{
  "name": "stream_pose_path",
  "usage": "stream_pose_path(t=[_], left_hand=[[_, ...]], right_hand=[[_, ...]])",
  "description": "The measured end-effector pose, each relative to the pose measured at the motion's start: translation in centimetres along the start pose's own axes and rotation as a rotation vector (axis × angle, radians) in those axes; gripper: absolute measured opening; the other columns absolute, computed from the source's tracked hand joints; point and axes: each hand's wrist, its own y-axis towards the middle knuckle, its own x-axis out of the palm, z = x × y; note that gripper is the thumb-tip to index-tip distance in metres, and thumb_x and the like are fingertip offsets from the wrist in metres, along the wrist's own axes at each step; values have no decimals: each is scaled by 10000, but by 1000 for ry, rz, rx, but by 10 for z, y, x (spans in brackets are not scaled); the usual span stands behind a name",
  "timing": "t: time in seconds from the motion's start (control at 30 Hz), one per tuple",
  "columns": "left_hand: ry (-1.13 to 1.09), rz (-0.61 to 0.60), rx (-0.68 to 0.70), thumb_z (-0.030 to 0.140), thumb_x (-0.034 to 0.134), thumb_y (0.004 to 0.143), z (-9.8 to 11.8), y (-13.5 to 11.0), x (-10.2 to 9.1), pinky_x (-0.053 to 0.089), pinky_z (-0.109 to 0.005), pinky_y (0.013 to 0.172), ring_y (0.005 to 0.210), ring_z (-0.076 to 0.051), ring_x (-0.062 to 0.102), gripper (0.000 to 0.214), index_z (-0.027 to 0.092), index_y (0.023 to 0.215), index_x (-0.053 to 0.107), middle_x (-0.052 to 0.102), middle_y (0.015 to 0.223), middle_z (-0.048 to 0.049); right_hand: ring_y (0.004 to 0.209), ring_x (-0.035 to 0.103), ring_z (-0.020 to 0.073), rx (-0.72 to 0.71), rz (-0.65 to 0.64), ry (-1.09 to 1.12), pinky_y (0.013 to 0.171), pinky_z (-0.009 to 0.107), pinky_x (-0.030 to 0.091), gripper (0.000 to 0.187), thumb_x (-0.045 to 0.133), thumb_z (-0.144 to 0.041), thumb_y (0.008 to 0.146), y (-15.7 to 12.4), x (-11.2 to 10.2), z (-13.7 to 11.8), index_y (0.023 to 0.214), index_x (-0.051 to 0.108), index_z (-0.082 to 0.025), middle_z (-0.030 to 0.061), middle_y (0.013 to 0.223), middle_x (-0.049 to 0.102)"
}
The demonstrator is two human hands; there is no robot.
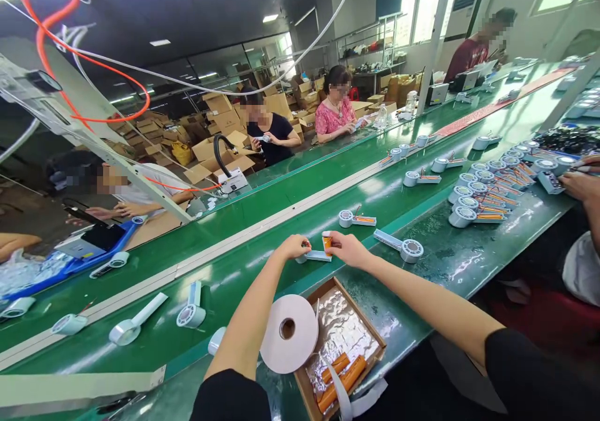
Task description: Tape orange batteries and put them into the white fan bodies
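Over the green belt, my left hand [294,247] is closed around the round head of a white handheld fan housing [319,256], most of which the fingers hide. My right hand [347,248] pinches an orange cylindrical battery [327,243] upright, just above the end of the fan's handle. Below my hands is a shallow cardboard box [360,312] lined with shiny foil, holding several orange batteries [347,383]. A big roll of white tape [296,330] rests on the box's left edge, and a loose strip hangs near the batteries. Another fan housing [411,250] lies right of my right hand.
Fan housings [130,328] are spread along the green conveyor belt [262,252]. Many more fan housings [464,212] with orange batteries cluster at the right, by a co-worker's hand [581,183]. Several people sit across the belt. A metal post [140,183] and orange hose [100,118] stand at left.
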Motion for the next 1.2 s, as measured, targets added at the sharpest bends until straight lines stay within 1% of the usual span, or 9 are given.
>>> stream_pose_path(t=[0.17,0.47,0.7,0.77,0.87,0.93,1.03,1.13,1.2], left_hand=[[-82,133,-76,410,626,987,3,4,13,577,-435,933,1062,-209,661,329,163,1205,648,668,1210,-88],[-195,201,-137,396,631,985,13,18,19,580,-435,937,1077,-210,658,328,172,1225,644,659,1242,-92],[-271,339,-193,403,626,987,36,0,9,567,-461,969,1117,-225,649,350,177,1254,635,646,1281,-101],[-303,420,-186,398,624,987,46,-24,11,543,-487,1011,1167,-240,637,380,175,1295,615,635,1322,-110],[-341,515,-130,381,634,970,59,-91,30,481,-443,1107,1241,-234,617,381,209,1310,620,652,1353,-93],[-356,539,-103,401,678,924,65,-148,55,457,-396,1137,1260,-233,612,358,245,1246,666,681,1331,-67],[-342,520,-97,451,822,767,69,-225,104,406,-494,1194,1375,-319,527,577,262,1288,662,653,1398,-80],[-227,518,-132,493,848,720,68,-266,146,329,-630,1221,1503,-400,361,751,303,1404,602,547,1536,-84],[-214,552,-165,465,795,787,69,-275,162,352,-619,1214,1528,-390,321,638,289,1374,622,506,1572,-88]], right_hand=[[1047,738,288,-50,-191,-337,929,344,518,416,675,-290,944,31,9,-5,1358,655,-256,100,1089,790],[1104,706,296,-2,-340,-728,898,373,525,463,481,-473,1056,24,8,-10,1482,545,-302,136,1189,736],[1089,670,242,7,-481,-813,938,469,578,360,655,-395,999,51,25,-26,1272,637,-162,102,1271,658],[1095,667,242,-20,-491,-805,935,462,582,351,655,-384,1001,54,23,-25,1277,635,-167,103,1285,650],[1097,671,243,-64,-456,-757,955,465,565,322,633,-386,1013,49,16,-16,1241,659,-160,103,1252,674],[1098,678,255,-69,-399,-710,970,434,541,283,577,-349,1038,39,11,-10,1211,697,-160,117,1201,712],[1227,624,285,-76,-280,-630,1036,394,469,315,525,-257,1038,17,7,-10,1293,686,-165,161,1312,688],[1255,597,265,-103,-218,-555,1041,360,440,351,491,-279,1048,-16,10,-25,1342,645,-163,162,1370,658],[1055,676,227,-151,-294,-495,909,305,481,324,470,-353,1058,-44,15,-39,1191,716,-190,111,1165,747]])
